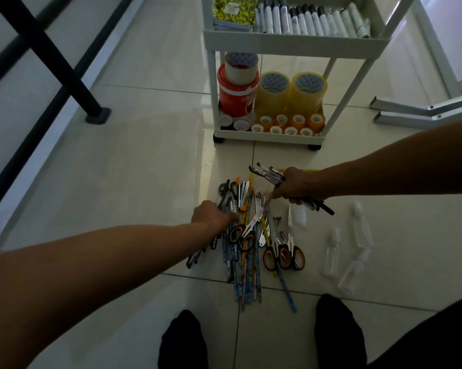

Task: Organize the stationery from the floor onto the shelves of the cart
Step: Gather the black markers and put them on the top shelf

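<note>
Right hand (295,185) already grips a bundle of black-capped pens (271,174) at frame centre, left hand (212,215) curls onto loose pens in the floor pile (247,251), so we should gather pens only, avoiding orange-handled scissors (283,255), before loading the white cart (293,41) above.

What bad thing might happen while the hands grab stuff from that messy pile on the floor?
The left hand reaches into a pile where scissors lie among the pencils, so a blade might nick a finger. The right hand already holds a bundle of pens while an outstretched finger reaches toward the pile; some pens may slip out. The clear bottles lie near the feet and may get kicked.
</note>
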`<move>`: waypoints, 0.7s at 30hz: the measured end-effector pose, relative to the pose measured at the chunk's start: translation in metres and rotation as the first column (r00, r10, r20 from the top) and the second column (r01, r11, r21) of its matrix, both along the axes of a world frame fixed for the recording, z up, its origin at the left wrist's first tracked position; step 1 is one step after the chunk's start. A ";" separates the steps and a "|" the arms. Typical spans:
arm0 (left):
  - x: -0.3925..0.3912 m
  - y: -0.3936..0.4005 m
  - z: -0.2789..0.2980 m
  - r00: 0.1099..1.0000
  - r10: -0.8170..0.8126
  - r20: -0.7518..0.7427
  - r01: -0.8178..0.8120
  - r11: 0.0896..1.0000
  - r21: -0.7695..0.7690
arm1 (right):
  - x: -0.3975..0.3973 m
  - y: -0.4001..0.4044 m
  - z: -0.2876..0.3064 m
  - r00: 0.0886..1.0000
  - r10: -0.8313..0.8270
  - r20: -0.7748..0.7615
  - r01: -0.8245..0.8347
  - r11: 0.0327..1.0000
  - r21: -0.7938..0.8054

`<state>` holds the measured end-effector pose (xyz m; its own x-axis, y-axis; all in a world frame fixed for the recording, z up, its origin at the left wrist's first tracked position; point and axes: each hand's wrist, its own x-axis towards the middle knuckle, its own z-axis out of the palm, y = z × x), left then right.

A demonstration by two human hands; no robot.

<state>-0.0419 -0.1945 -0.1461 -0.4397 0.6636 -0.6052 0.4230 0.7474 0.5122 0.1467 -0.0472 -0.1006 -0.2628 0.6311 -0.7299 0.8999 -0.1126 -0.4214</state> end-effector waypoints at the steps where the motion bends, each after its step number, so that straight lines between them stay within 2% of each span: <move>1: 0.003 0.002 0.001 1.000 -0.014 -0.005 0.014 1.000 -0.002 | 0.000 0.000 0.000 1.000 0.006 0.003 -0.006 1.000 0.012; 8: 0.011 0.018 0.000 0.998 -0.056 -0.041 0.056 0.998 -0.001 | 0.015 0.008 -0.009 0.998 0.036 0.060 -0.042 0.994 0.104; 10: 0.007 0.022 0.000 0.998 -0.053 -0.029 0.054 0.998 0.015 | 0.021 0.020 -0.008 0.979 0.160 0.128 -0.185 0.956 0.227; 12: 0.000 0.023 0.001 1.000 -0.021 -0.001 0.021 0.999 0.044 | 0.024 0.035 -0.004 0.944 0.260 0.203 -0.320 0.873 0.367; 14: -0.010 0.023 0.003 0.999 0.031 0.017 -0.033 0.995 0.092 | 0.025 0.053 -0.001 0.913 0.311 0.265 -0.400 0.812 0.425; 18: -0.028 0.022 0.010 0.986 0.138 0.093 -0.153 0.970 0.188 | 0.022 0.076 0.001 0.891 0.319 0.324 -0.413 0.866 0.283; 21: -0.041 0.020 0.013 0.968 0.187 0.168 -0.220 0.954 0.205 | 0.021 0.077 -0.006 0.842 0.344 0.416 -0.468 0.849 0.244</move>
<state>-0.0826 -0.1745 -0.1334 -0.4981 0.6930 -0.5212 0.1827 0.6715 0.7181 0.1672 0.0299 -0.1066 -0.3199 0.7377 -0.5945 0.9236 0.3827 -0.0222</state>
